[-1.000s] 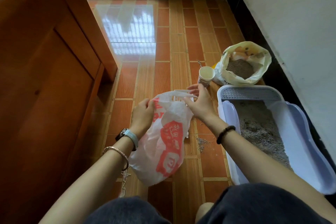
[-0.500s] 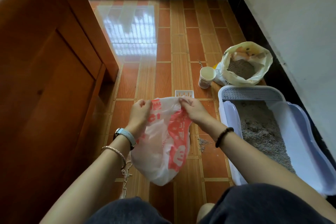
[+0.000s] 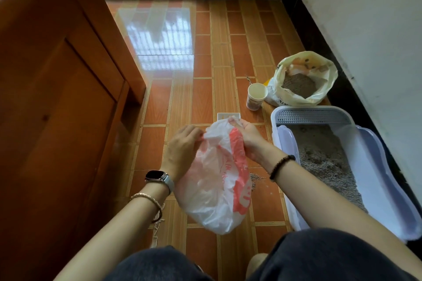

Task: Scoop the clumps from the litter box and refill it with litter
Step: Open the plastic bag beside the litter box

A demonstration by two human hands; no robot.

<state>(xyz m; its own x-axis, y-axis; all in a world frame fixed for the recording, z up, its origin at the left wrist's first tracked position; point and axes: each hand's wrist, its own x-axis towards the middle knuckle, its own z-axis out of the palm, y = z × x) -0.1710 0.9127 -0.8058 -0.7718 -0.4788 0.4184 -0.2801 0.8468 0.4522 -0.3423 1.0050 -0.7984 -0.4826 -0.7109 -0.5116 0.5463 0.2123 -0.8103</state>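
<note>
Over the glossy orange tile floor (image 3: 205, 52), the left hand (image 3: 182, 143) is pinching a bag (image 3: 212, 189) at its rim, and the right hand (image 3: 249, 139) is curling its fingers round the bunched top. The litter box (image 3: 312, 115) is sitting at right along the white wall (image 3: 365, 29), with a cup (image 3: 256, 96) and sack (image 3: 328, 70) beyond it.

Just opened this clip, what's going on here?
A person holds a white and red thin plastic bag by its top edge, the left hand pinching one side and the right hand gripping the other. To their right sits the pale lavender plastic litter box with grey litter inside. Beyond it stand an open yellowish plastic sack of litter and a white paper cup. A few grey grains lie spilled on the tiles. No scooping or pouring is under way.
</note>
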